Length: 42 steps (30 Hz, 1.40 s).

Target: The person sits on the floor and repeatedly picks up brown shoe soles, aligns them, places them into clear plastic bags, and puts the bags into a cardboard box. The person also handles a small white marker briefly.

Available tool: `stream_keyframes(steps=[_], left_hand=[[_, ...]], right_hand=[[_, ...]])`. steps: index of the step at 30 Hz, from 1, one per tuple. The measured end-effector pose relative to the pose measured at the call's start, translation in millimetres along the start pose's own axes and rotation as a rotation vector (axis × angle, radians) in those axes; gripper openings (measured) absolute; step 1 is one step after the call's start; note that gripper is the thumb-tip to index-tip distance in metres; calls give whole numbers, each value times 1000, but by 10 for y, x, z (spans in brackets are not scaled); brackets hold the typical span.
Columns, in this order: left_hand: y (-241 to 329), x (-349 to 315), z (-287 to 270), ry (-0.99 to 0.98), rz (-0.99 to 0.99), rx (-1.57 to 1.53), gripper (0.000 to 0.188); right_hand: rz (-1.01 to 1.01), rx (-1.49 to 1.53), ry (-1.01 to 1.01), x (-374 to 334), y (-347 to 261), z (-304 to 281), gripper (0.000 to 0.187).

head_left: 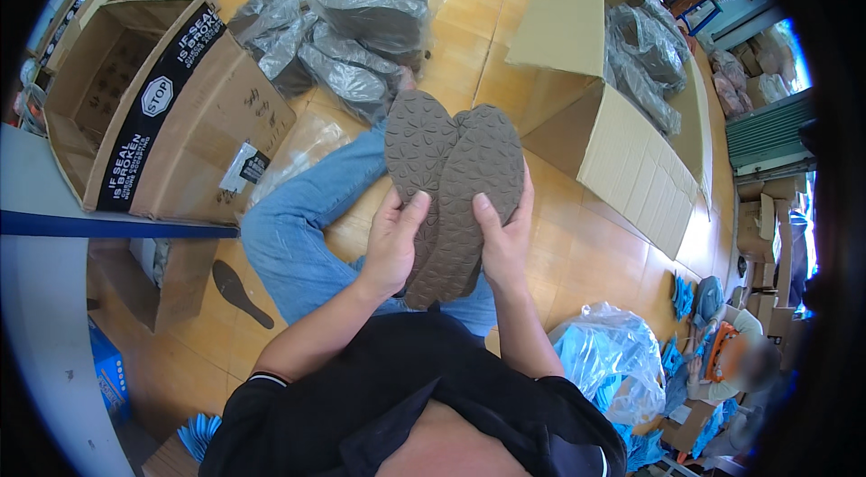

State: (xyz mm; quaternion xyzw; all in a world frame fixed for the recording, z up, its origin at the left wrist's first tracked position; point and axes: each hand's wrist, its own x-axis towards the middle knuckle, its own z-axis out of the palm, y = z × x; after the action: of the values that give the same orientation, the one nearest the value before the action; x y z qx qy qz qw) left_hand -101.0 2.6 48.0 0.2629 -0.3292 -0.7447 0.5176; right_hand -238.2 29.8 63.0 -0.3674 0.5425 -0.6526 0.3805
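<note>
We grip two brown soles [456, 188] side by side, tread up: left hand [392, 247] and right hand [503, 243] closed around their near ends, above the floor [451, 44]

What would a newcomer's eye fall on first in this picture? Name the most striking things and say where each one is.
At the centre, a pair of brown shoe soles is held tread-up, side by side, by the left hand and right hand. Behind them on the wooden floor lies a heap of bagged grey soles; open cardboard boxes stand on both sides.
</note>
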Motion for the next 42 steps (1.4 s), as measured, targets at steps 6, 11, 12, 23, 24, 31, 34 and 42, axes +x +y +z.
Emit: stream_keyframes(steps=[6, 11, 12, 23, 24, 31, 34, 42], left_hand=[[173, 11, -138, -10, -273, -198, 49], [137, 97, 65, -37, -163, -76, 46], [110, 110, 124, -66, -93, 11, 46], [-35, 89, -1, -492, -599, -591, 69], [-61, 56, -35, -554, -687, -698, 69], [-269, -247, -128, -582, -851, -457, 81], [-268, -246, -201, -613, -866, -524, 83], [-464, -56, -147, -731, -846, -847, 80]], right_hand=[[118, 173, 117, 154, 36, -232, 66], [-44, -106, 0, 125, -73, -260, 79], [-58, -140, -5, 102, -108, -232, 81], [-62, -105, -159, -127, -414, -346, 72], [-79, -110, -124, -14, -413, -396, 71], [208, -137, -646, 443, -358, -543, 49], [311, -91, -569, 442, -358, -476, 36], [141, -115, -179, 293, -339, -342, 56]])
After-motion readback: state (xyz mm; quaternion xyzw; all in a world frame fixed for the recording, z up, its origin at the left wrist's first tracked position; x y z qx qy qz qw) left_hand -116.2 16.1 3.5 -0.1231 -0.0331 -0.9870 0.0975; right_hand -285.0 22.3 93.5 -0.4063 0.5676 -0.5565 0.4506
